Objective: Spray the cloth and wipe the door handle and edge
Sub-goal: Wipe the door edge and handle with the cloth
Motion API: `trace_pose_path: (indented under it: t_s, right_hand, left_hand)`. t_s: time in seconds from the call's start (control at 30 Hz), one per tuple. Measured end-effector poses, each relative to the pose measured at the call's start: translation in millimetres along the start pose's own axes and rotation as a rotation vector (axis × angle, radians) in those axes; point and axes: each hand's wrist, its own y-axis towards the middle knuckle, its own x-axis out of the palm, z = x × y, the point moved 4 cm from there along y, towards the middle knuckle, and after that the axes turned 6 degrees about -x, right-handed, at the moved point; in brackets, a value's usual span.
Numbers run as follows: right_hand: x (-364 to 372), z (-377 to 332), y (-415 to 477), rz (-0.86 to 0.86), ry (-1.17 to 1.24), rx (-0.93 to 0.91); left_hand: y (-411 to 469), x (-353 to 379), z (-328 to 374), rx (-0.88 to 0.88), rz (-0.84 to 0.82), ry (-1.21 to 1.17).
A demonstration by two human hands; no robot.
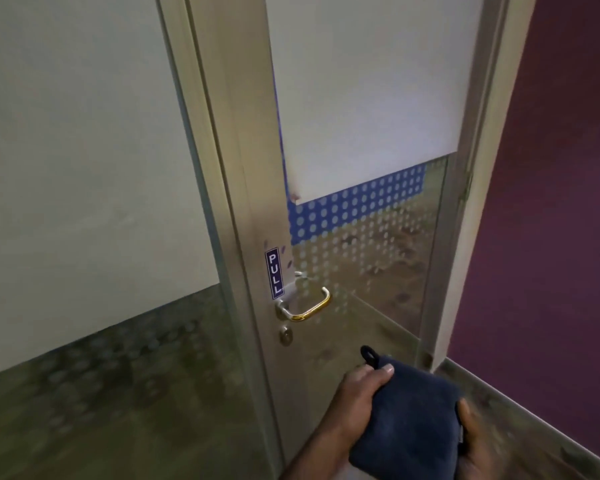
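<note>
**Closing in on the handle, wiping yet to begin**

Holding the folded dark navy terry cloth low in front of the door, the person has both hands on it and nothing has touched the hardware yet. The left hand is clamped on the cloth's near-left corner, thumb pressed over the top beside its small black hanging loop. The right hand grips the opposite edge, though it is blurred and partly cut off, so the finger placement is hard to read.

Above and to the left waits the curved lever door handle, silver at the base and brass-gold along the grip, with a round keyhole cylinder just beneath it and a blue "PULL" sticker just above. The cloth sits well below the handle, apart from it. The brushed metal door frame edge runs up the left of the frosted, dot-patterned glass panel.

No spray bottle shows anywhere, and whether the cloth is damp cannot be told. Judging from the layout, the spraying may be behind them, but both wiping jobs, handle and edge, look entirely outstanding.
</note>
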Motion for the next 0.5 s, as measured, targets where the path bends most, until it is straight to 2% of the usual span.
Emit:
trace_pose_path:
  t_s: [0.07, 0.1, 0.17, 0.2, 0.33, 0.4, 0.43, 0.5]
  right_hand:
    - [15, 1, 22, -0.072, 0.063, -0.003]
    - [17, 2, 44, 0.012, 0.123, 0.042]
    - [9, 8, 76, -0.131, 0.3, 0.109]
    - [10, 9, 80, -0.161, 0.298, 0.099]
    - [59, 15, 99, -0.375, 0.466, 0.105]
    - [69, 24, 113, -0.399, 0.548, 0.133]
    - [75, 26, 117, -0.35, 0.53, 0.097]
    - [95, 22, 122, -0.417, 0.482, 0.021]
  left_hand:
    - [5, -17, 20, 0.078, 0.099, 0.156]
    - [9, -25, 29, 0.097, 0.153, 0.248]
    - [14, -42, 49, 0.134, 0.246, 0.462]
    - [17, -50, 61, 0.186, 0.292, 0.591]
    - [15, -85, 128, 0.524, 0.582, 1.102]
    - [9, -100, 169, 0.713, 0.749, 1.386]
    - [8, -107, 189, 0.809, 0.805, 1.537]
    - [6, -122, 226, 0.952, 0.881, 1.842]
